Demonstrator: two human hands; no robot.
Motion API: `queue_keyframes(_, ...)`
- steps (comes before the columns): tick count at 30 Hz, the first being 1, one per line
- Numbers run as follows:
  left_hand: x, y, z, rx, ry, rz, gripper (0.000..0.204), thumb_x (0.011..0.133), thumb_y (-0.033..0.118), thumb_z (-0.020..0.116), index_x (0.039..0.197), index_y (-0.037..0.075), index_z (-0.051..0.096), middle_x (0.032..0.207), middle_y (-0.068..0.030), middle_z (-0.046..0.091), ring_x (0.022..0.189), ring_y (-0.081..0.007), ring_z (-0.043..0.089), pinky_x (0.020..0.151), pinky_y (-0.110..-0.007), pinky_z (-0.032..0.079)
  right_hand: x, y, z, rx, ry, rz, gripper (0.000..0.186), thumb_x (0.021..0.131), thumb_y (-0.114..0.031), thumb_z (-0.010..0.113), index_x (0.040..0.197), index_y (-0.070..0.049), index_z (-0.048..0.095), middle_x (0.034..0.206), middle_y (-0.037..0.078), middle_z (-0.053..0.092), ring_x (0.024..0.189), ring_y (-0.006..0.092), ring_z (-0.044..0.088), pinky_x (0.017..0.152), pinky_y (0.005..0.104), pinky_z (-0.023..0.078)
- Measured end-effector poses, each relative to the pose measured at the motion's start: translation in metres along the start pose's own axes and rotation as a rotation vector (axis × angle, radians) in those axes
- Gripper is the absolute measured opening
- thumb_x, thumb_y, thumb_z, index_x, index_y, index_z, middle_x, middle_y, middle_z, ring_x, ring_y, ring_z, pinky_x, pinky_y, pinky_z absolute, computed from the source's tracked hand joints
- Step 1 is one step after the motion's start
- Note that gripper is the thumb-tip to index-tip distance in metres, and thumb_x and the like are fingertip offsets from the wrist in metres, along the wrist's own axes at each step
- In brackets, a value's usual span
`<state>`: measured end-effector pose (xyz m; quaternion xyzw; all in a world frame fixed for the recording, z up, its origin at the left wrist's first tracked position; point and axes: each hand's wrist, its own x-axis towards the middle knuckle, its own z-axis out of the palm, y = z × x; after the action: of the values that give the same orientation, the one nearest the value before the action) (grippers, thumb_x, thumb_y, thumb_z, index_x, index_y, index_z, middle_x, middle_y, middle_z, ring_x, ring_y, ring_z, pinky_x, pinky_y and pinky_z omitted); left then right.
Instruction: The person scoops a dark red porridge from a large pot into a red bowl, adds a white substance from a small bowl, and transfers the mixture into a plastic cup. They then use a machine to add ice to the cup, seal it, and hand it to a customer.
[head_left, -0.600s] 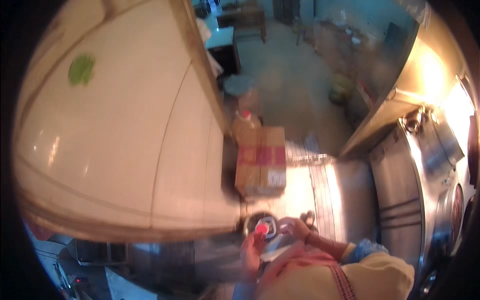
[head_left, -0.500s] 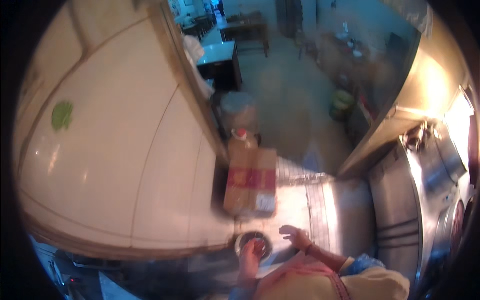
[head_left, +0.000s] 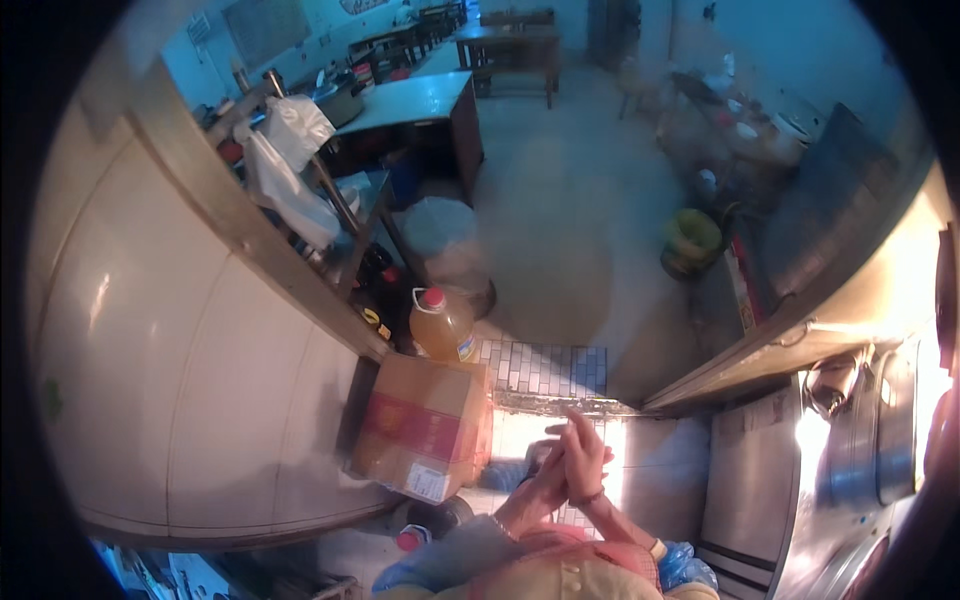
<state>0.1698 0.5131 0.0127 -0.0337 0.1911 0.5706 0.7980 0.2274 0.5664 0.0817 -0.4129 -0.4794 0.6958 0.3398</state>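
My left hand (head_left: 545, 484) and my right hand (head_left: 584, 458) are pressed together in front of my body, palm to palm, with the fingers stretched out. The right hand covers part of the left. No object shows between them. Left of my hands stands a cardboard box (head_left: 405, 425) with a red band and a white label. A dark round container (head_left: 440, 514) sits below the box, beside my left forearm, and its inside is hard to make out. Close to it is a red cap (head_left: 412, 538) on a bottle that is mostly hidden.
A jug of yellowish liquid (head_left: 440, 328) with a red cap stands behind the box. A tiled wall (head_left: 200, 400) runs along the left. Metal cabinets (head_left: 755, 460) and pots line the right. Past the doorway are a white-topped table (head_left: 415, 100) and a green bucket (head_left: 690, 243).
My left hand has come up out of the round container and met my right hand. The view has shifted, so the box now appears further left and more of the room shows.
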Motion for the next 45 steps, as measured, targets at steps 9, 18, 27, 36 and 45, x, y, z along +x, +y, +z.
queue_keyframes(9, 0.178, 0.129, 0.117, 0.222, 0.194, 0.113, 0.033, 0.101, 0.024, 0.053, 0.130, 0.009, 0.048, 0.119, -0.0059, 0.054, 0.112, -0.0153, 0.053, 0.092, -0.030, 0.049, 0.210, -0.100, -0.051, 0.256, 0.236, -0.068, 0.037, 0.103, -0.028, 0.051, 0.123, 0.003, 0.058, 0.077, 0.010, 0.067, 0.045, 0.0094, 0.049, 0.068, 0.0322, 0.058)
queue_keyframes(18, 0.350, 0.281, 0.124, 0.266, 0.135, 0.377, 0.039, 0.101, 0.029, 0.057, 0.132, 0.007, 0.047, 0.121, -0.0030, 0.055, 0.109, -0.0112, 0.054, 0.091, -0.029, 0.048, 0.429, -0.128, -0.038, 0.320, 0.050, -0.057, 0.066, 0.103, -0.049, 0.038, 0.142, 0.004, 0.042, 0.135, 0.021, 0.052, 0.116, 0.0283, 0.057, 0.096, 0.0378, 0.045)
queue_keyframes(27, 0.528, 0.564, 0.189, 0.413, 0.354, 0.760, 0.068, 0.103, 0.047, 0.043, 0.150, 0.001, 0.023, 0.147, -0.0215, 0.042, 0.133, -0.0317, 0.045, 0.110, -0.042, 0.038, 0.696, -0.191, -0.020, -0.310, -0.416, -0.277, 0.062, 0.103, -0.042, 0.039, 0.143, 0.005, 0.042, 0.138, 0.022, 0.052, 0.129, 0.0305, 0.050, 0.106, 0.0386, 0.039)
queue_keyframes(36, 0.708, 0.782, 0.192, 0.296, 0.237, 0.798, 0.073, 0.102, 0.052, 0.038, 0.150, -0.002, 0.025, 0.146, -0.0238, 0.042, 0.137, -0.0294, 0.040, 0.116, -0.043, 0.028, 0.973, -0.246, 0.006, -0.530, -0.616, -0.513, 0.063, 0.103, -0.042, 0.035, 0.143, 0.006, 0.040, 0.149, 0.027, 0.038, 0.141, 0.0397, 0.034, 0.116, 0.0439, 0.026)
queue_keyframes(45, 0.854, 1.031, 0.266, 0.406, 0.139, 0.831, 0.070, 0.102, 0.054, 0.034, 0.148, 0.001, 0.032, 0.146, -0.0211, 0.045, 0.137, -0.0268, 0.040, 0.117, -0.041, 0.025, 1.253, -0.333, 0.078, -0.582, -0.584, -0.568, 0.057, 0.105, -0.033, 0.035, 0.147, 0.005, 0.034, 0.156, 0.025, 0.026, 0.147, 0.0393, 0.022, 0.120, 0.0452, 0.017)
